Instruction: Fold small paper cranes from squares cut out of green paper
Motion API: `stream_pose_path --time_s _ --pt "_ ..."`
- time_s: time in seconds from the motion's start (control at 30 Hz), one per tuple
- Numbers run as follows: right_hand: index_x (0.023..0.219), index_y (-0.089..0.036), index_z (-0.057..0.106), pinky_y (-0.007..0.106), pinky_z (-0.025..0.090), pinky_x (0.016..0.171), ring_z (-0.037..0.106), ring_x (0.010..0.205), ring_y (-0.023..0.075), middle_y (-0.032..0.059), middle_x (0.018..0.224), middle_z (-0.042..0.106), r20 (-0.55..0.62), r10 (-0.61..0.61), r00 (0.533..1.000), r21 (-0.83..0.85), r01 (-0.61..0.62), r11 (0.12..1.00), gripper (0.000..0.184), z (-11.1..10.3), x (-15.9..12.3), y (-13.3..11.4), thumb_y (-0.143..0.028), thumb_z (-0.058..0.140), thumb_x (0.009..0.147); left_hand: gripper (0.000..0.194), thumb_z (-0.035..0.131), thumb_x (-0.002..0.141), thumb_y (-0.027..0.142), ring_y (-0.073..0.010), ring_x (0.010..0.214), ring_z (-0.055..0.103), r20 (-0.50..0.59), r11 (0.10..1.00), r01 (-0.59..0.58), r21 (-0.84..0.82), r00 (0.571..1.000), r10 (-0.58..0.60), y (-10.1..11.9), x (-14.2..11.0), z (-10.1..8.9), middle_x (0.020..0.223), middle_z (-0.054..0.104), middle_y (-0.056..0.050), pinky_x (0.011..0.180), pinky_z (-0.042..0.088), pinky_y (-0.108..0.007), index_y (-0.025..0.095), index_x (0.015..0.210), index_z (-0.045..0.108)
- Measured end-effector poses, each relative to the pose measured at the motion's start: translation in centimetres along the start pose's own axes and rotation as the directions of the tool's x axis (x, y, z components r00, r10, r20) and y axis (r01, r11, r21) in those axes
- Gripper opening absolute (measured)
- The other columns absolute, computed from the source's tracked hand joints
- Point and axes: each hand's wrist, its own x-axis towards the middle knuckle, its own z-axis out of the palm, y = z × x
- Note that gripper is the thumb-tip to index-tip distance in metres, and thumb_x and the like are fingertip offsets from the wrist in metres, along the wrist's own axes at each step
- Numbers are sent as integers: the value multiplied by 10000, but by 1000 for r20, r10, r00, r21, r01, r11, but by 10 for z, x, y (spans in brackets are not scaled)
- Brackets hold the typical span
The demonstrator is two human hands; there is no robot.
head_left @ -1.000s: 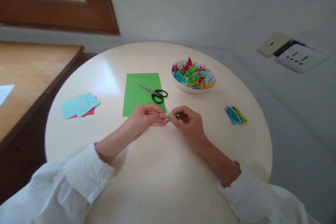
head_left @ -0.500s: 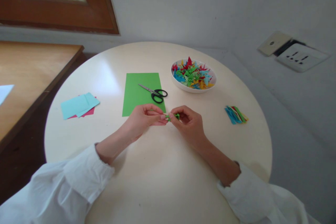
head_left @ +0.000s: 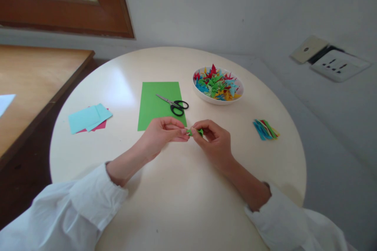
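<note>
Just nearer than the scissors (head_left: 173,104), my left hand (head_left: 160,134) and right hand (head_left: 216,141) pinch one green paper (head_left: 189,132). I judge such light holds protect its small folds.

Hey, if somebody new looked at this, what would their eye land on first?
Probably the white bowl, heaped with bright folded-paper pieces, toward the far right of the round table. Next, perhaps, the green sheet left of it, with black-handled scissors lying mostly on top. Nearer the viewer, the left hand and right hand meet at a small green paper piece pinched in their fingertips.
</note>
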Motion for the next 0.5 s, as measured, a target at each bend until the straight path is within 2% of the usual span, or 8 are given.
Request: stream_pose_path --time_s 0.3,0.5 --pt "714 -202 580 253 505 579 583 627 127 13 690 620 16 -33 999 -27 34 999 49 -1 -1 -2 -229 595 752 318 838 490 216 -136 602 656 42 999 40 -27 998 -38 1 -4 1 631 691 -27 719 538 -296 113 694 617" --pt "745 -206 582 265 515 605 599 680 139 30 740 630 23 -68 997 -23 69 997 34 -1 -2 -3 -226 589 772 321 838 494 254 -142 609 657 18 998 -48 -30 999 48 -3 -6 6 606 688 -14 741 537 -318 125 669 602"
